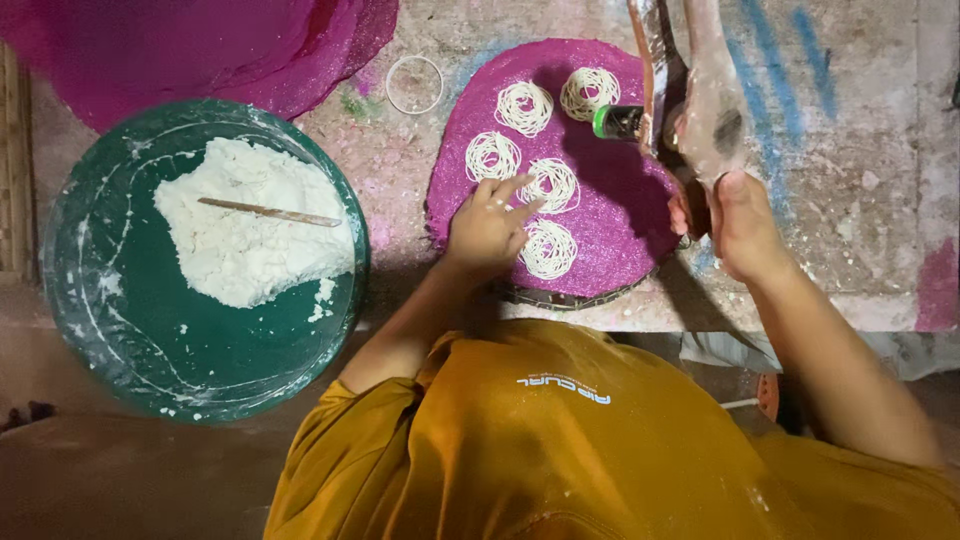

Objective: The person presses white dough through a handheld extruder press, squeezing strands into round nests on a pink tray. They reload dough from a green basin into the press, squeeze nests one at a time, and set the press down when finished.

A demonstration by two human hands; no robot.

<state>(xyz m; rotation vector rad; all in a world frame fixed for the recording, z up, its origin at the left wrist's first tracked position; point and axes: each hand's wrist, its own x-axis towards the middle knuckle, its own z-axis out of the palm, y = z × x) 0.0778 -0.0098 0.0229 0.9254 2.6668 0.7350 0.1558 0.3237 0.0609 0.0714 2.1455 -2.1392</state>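
Green basin (pixel 120 330) at 9 o'clock holds white dough (pixel 250 235) and a stick (pixel 270 212); magenta cloth (pixel 200 40) at 11; white ring (pixel 414 84) at 12.

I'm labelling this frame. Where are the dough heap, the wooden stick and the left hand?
dough heap (pixel 240 235): head view, middle of the white mass.
wooden stick (pixel 270 212): head view, mid-shaft.
left hand (pixel 487 228): head view, back of the hand.

5 noodle coils (pixel 548 249) on mat (pixel 620 195); dough basin (pixel 95 300) left.
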